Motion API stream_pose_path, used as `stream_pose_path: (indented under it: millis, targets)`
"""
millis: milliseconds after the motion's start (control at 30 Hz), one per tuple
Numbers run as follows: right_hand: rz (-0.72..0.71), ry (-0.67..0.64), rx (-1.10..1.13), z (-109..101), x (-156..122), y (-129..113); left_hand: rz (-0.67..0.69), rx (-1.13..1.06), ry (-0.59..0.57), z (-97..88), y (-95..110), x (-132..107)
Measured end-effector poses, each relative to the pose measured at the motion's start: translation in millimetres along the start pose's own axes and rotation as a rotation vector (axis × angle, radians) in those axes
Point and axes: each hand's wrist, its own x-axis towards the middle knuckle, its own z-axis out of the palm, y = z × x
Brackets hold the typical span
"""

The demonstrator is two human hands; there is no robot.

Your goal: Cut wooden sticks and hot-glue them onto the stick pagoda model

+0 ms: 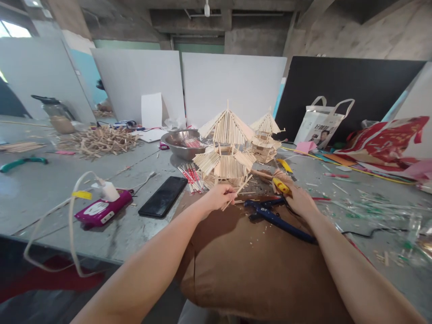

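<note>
My left hand [221, 196] is closed in a pinch on a few thin wooden sticks [243, 185], right in front of a pagoda-like model [227, 165] built from such sticks. My right hand [301, 202] is closed around what looks like a yellow glue gun [281, 186]; its grip is partly hidden by the fingers. Between my hands lies a dark blue hand cutter [270, 215], on a brown board [232, 265]. Behind the larger model stands a smaller stick model [266, 137] with a pointed roof.
Left of the models are a metal bowl [175, 146], red-and-white stick packs [191, 176], a black phone [163, 196] and a purple power strip [104, 209]. Farther left lies a stick pile [103, 140]. A white bag [319, 123] and plastic scraps [378, 202] occupy the right side.
</note>
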Motion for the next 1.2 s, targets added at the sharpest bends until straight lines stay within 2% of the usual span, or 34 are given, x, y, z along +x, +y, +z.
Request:
stream_pose_path:
  millis: [100,233,300,433,567,667,833,933,1000,1200]
  targets:
    - [-0.010,0.017,0.020,2.1,1.1,1.5,-0.018,-0.040,0.009,-2.1,-0.7,0.1]
    - [-0.009,0.016,0.014,5.4,3.3,4.8,-0.047,0.029,-0.009,-5.7,2.5,-1.3]
    - [-0.008,0.014,0.009,6.8,4.5,6.6,-0.042,0.147,-0.001,-8.0,3.4,-1.5]
    - [-0.019,0.003,0.027,7.5,6.0,8.8,0.012,0.495,0.138,-12.6,-1.5,1.2]
    - [0.011,0.041,0.010,5.7,5.3,8.7,0.033,0.590,0.193,-13.6,-7.9,4.5]
    - [0.008,0.143,0.001,3.9,3.5,7.1,0.052,0.464,0.166,-11.2,-6.9,4.1]
    - [-0.084,0.320,0.035,1.3,0.7,0.5,-0.033,-0.073,0.031,-8.3,0.7,-1.6]
    - [-0.135,0.363,0.046,1.5,0.3,-2.3,0.010,-0.298,0.018,-9.8,4.0,-4.3]
    - [-0.155,0.360,0.045,2.9,0.7,-2.0,0.094,-0.416,0.072,-12.2,6.8,-5.7]
    - [-0.167,0.345,0.036,11.8,4.3,5.7,0.289,-0.671,0.384,-29.4,26.2,-12.8]
